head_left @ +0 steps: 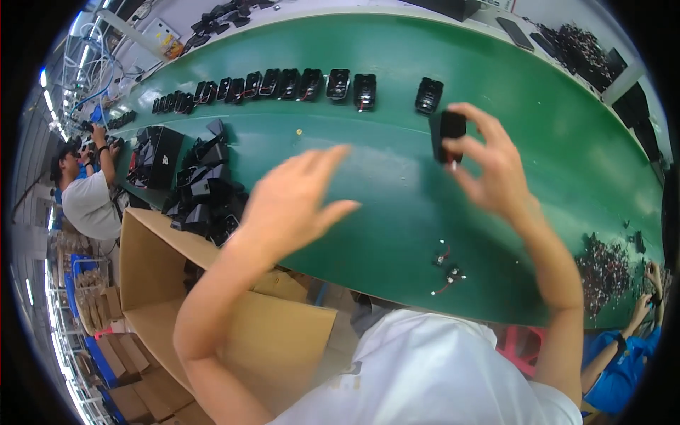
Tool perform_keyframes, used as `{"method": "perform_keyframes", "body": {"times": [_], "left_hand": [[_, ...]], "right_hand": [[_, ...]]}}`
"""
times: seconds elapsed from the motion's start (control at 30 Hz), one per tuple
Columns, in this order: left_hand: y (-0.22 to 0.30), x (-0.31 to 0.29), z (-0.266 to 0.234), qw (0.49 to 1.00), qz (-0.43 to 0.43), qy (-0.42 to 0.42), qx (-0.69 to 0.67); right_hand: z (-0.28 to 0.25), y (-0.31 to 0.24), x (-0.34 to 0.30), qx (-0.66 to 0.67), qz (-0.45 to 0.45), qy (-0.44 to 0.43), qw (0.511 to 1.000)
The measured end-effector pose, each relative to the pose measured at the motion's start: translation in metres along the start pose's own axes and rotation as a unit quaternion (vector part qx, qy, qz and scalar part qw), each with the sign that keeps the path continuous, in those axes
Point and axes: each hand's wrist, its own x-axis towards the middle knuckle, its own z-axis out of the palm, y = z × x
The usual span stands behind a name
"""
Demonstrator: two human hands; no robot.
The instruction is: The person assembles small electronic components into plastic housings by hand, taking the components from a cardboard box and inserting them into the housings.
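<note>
My right hand [498,166] grips a small black plastic housing [453,129] between thumb and fingers, raised over the green table. A bit of red wire shows at the housing's lower end. My left hand [292,197] hovers over the table to the left, empty, with thumb and fingers apart. Just beyond the held piece lies another open black housing [428,95]. From there a row of similar housings [338,85] runs leftward along the table, some with red wires inside. Two small wired parts [449,273] lie near the table's front edge.
An open cardboard box [283,347] stands at my left against the table. Behind it are a heap of black housings [205,177] and a black bin [159,159]. Loose wired parts [605,273] are piled at far right. People [92,198] work at both ends.
</note>
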Motion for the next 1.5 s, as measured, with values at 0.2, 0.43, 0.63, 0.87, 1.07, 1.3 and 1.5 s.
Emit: {"method": "perform_keyframes", "body": {"times": [0.2,0.43,0.63,0.87,1.07,1.3,1.5], "left_hand": [[-0.075,-0.065,0.004,0.965,-0.162,-0.133,0.156],[-0.093,-0.078,0.029,0.946,-0.185,-0.188,0.19],[-0.101,-0.078,0.036,0.941,-0.195,-0.225,0.158],[-0.105,-0.084,0.036,0.926,-0.214,-0.246,0.189],[-0.107,-0.076,0.041,0.919,-0.181,-0.254,0.243],[-0.045,-0.043,0.021,0.977,-0.134,-0.167,0.007],[-0.014,0.009,0.04,0.988,-0.03,-0.145,-0.047]], "right_hand": [[-0.001,0.106,0.027,-0.113,0.109,-0.069,0.985],[0.021,0.114,0.031,-0.114,0.087,-0.107,0.984],[0.02,0.111,0.033,-0.1,0.089,-0.118,0.984],[-0.003,0.099,0.043,-0.138,0.039,-0.112,0.983],[0.036,0.085,0.082,-0.201,0.044,-0.097,0.974],[0.072,0.083,0.108,-0.208,0.012,-0.115,0.971],[0.081,0.077,0.12,-0.172,-0.003,-0.177,0.969]]}}
